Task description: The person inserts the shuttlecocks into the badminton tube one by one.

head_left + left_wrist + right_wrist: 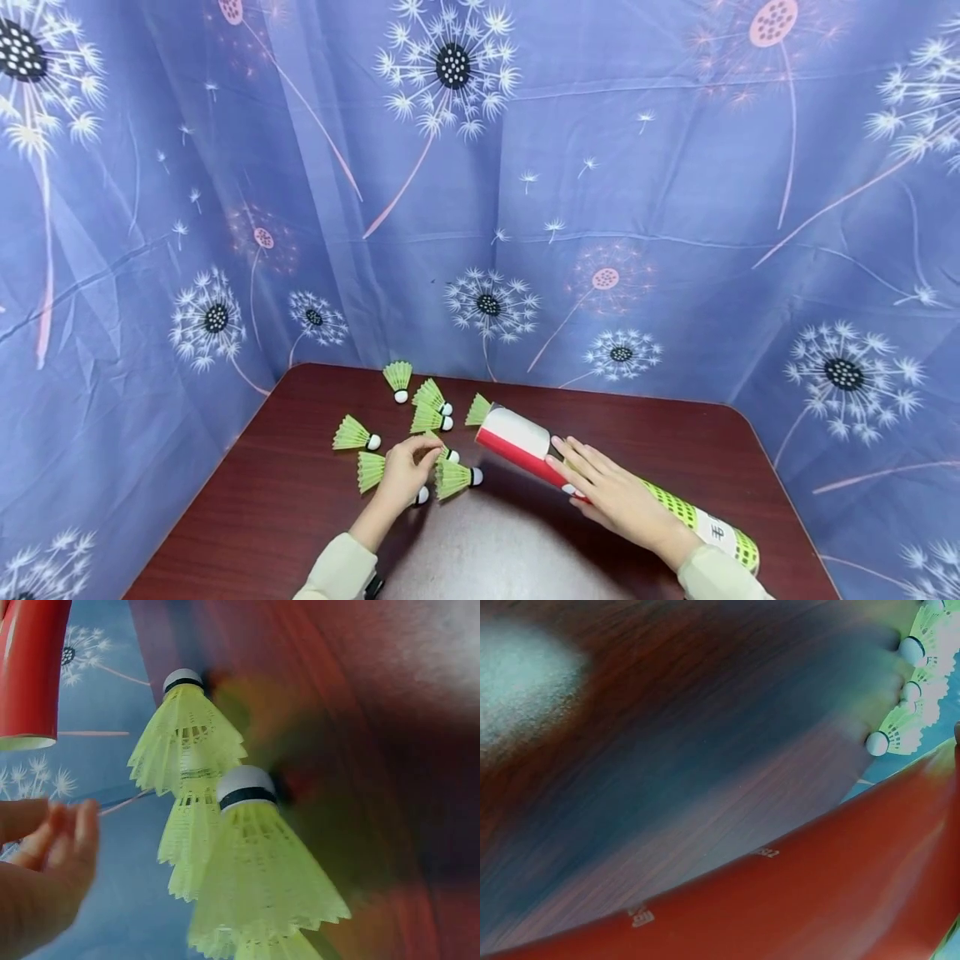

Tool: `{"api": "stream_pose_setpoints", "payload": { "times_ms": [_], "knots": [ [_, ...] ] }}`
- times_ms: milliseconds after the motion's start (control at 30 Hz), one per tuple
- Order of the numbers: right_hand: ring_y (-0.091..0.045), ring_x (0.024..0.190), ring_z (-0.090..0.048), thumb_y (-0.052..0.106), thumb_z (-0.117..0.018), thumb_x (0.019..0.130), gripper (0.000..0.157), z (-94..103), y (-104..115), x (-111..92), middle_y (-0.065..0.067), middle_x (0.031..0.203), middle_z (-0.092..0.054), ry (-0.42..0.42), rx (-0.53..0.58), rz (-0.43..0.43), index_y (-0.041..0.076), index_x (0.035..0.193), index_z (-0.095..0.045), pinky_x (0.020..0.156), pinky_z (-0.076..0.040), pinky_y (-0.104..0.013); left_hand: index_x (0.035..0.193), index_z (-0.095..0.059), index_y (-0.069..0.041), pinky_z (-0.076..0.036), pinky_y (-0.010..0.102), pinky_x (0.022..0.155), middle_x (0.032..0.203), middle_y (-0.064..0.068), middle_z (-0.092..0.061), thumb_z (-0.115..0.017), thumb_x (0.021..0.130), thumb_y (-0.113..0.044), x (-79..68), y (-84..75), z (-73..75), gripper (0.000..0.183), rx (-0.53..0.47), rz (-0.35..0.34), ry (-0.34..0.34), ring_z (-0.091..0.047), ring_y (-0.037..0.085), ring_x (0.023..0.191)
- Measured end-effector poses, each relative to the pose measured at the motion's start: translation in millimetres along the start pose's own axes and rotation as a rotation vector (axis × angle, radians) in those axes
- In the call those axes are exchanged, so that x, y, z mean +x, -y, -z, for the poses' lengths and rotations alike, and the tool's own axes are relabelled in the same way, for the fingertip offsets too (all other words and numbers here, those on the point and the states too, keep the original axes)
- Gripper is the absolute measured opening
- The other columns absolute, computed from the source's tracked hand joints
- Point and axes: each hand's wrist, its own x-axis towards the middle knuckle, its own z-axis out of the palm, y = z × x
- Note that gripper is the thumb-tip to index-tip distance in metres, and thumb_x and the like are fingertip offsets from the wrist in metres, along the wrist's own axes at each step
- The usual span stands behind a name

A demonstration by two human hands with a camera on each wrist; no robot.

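Several yellow-green shuttlecocks point(397, 380) with white corks lie loosely grouped on the left of the table. My left hand point(405, 475) is among them, fingers bent, close beside one shuttlecock point(450, 454). In the left wrist view, nothing shows between this hand's thumb and fingers point(71, 832). My right hand point(611, 500) holds a long red, white and green shuttlecock tube point(517, 437) from above. The tube slants, its far end toward the shuttlecocks. At that end shows the skirt of another shuttlecock point(477, 410); whether it sits inside the tube I cannot tell.
The dark red-brown wooden table point(300, 500) has rounded far corners. A blue curtain point(480, 208) with dandelion prints hangs behind it and at both sides. Light glares off the table's near middle.
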Motion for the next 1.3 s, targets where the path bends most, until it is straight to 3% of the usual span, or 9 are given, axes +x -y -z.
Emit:
{"api": "stream_pose_setpoints", "payload": {
  "times_ms": [133, 233, 400, 733, 1033, 1133, 1300],
  "knots": [
    [-0.031, 0.137, -0.036, 0.029, -0.060, 0.095, 0.063, 0.5, -2.5, -0.1, -0.014, 0.155, -0.028, 0.008, -0.003, -0.004, 0.010, 0.150, -0.033, 0.114, -0.023, -0.036, 0.086, -0.071, 0.003, -0.050, 0.023, 0.059, 0.077, 0.009, -0.071, -0.074, 0.081, -0.001, -9.5, 3.8, -2.1, 0.008, 0.054, 0.134, 0.065, -0.065, 0.017, 0.067],
    [-0.033, 0.135, -0.038, 0.030, -0.058, 0.096, 0.062, 0.8, -4.3, 0.7, -0.015, 0.154, -0.029, 0.006, -0.012, 0.002, 0.009, 0.149, -0.034, 0.114, -0.024, -0.036, 0.083, -0.070, 0.002, -0.050, 0.024, 0.058, 0.074, 0.009, -0.070, -0.076, 0.079, -0.006, -15.5, 4.9, -5.5, 0.011, 0.083, 0.179, 0.102, -0.065, 0.018, 0.065],
    [-0.033, 0.135, -0.038, 0.031, -0.055, 0.098, 0.060, 1.0, -6.8, 1.3, -0.016, 0.154, -0.029, 0.009, -0.022, 0.002, 0.008, 0.149, -0.033, 0.114, -0.024, -0.037, 0.075, -0.069, 0.000, -0.049, 0.024, 0.055, 0.067, 0.007, -0.068, -0.078, 0.076, -0.005, -18.8, 5.3, -11.4, 0.010, 0.107, 0.164, 0.092, -0.063, 0.016, 0.059],
    [-0.033, 0.136, -0.037, 0.026, -0.068, 0.090, 0.072, -1.4, -8.5, -2.4, -0.015, 0.155, -0.028, 0.025, -0.013, -0.014, 0.009, 0.150, -0.031, 0.115, -0.023, -0.036, 0.071, -0.069, 0.000, -0.046, 0.022, 0.053, 0.064, 0.006, -0.066, -0.076, 0.077, 0.000, -20.8, 5.3, -15.5, 0.009, 0.114, 0.170, 0.069, -0.057, 0.009, 0.055],
    [-0.030, 0.137, -0.035, 0.022, -0.078, 0.080, 0.087, 0.5, -6.2, -1.0, -0.012, 0.156, -0.026, 0.050, -0.039, -0.031, 0.012, 0.151, -0.029, 0.112, -0.028, -0.038, 0.071, -0.070, 0.001, -0.045, 0.020, 0.051, 0.061, 0.006, -0.065, -0.075, 0.077, 0.002, -23.4, 4.5, -12.7, 0.008, 0.037, 0.181, 0.046, -0.049, -0.002, 0.052],
    [-0.030, 0.137, -0.036, 0.023, -0.078, 0.080, 0.086, 0.9, -6.3, -1.9, -0.013, 0.155, -0.028, 0.038, -0.040, -0.025, 0.011, 0.151, -0.030, 0.112, -0.029, -0.039, 0.072, -0.070, 0.002, -0.046, 0.020, 0.050, 0.061, 0.008, -0.065, -0.074, 0.078, 0.003, -22.9, 5.0, -10.9, 0.007, -0.006, 0.187, 0.056, -0.050, 0.000, 0.052],
    [-0.031, 0.136, -0.037, 0.023, -0.079, 0.080, 0.086, 0.5, -6.7, -4.1, -0.015, 0.155, -0.029, 0.026, -0.040, -0.018, 0.010, 0.150, -0.031, 0.113, -0.027, -0.038, 0.074, -0.069, 0.004, -0.047, 0.020, 0.049, 0.063, 0.010, -0.065, -0.073, 0.078, 0.006, -21.0, 4.1, -5.3, 0.006, -0.065, 0.224, 0.065, -0.059, 0.012, 0.053]
  ]
}}
